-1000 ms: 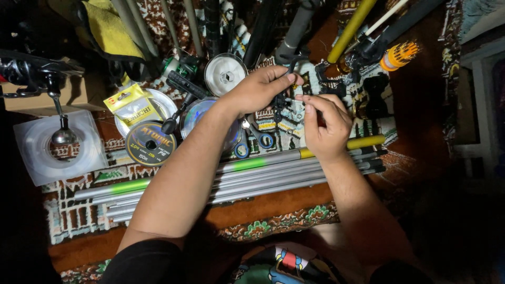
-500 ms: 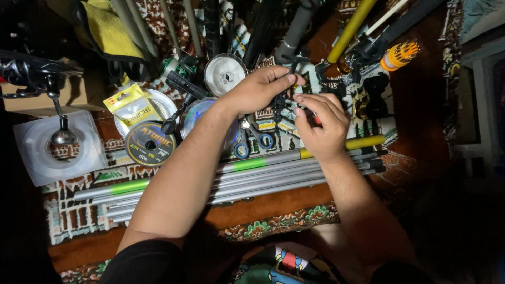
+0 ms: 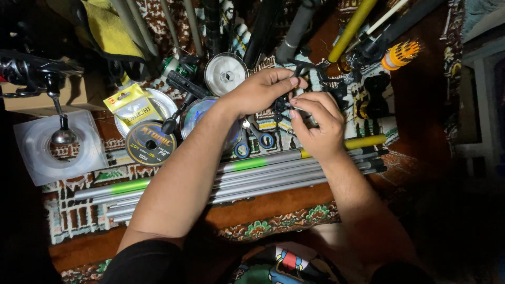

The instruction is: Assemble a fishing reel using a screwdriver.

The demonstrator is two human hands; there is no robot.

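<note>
My left hand [image 3: 260,90] reaches over the carpet and pinches a small black fishing-reel part [image 3: 300,71] between thumb and forefinger. My right hand [image 3: 315,123] sits just below it, fingers closed on a small dark and silver piece [image 3: 294,108] of the same reel assembly. The two hands nearly touch at the fingertips. What exactly the fingers grip is partly hidden. Blue-handled scissors [image 3: 258,139] lie under my left wrist.
Grey rod sections with green and yellow bands [image 3: 231,173] lie across the patterned carpet [image 3: 68,210]. Spools of line [image 3: 150,143], a silver spool [image 3: 225,73], a yellow packet [image 3: 129,102], a clear plastic case [image 3: 52,150], a reel [image 3: 31,71] on a cardboard box, an orange-capped tool [image 3: 400,54] surround them.
My right hand has shifted slightly left and closer to my left hand's fingertips. Otherwise both hands stay over the same spot.
</note>
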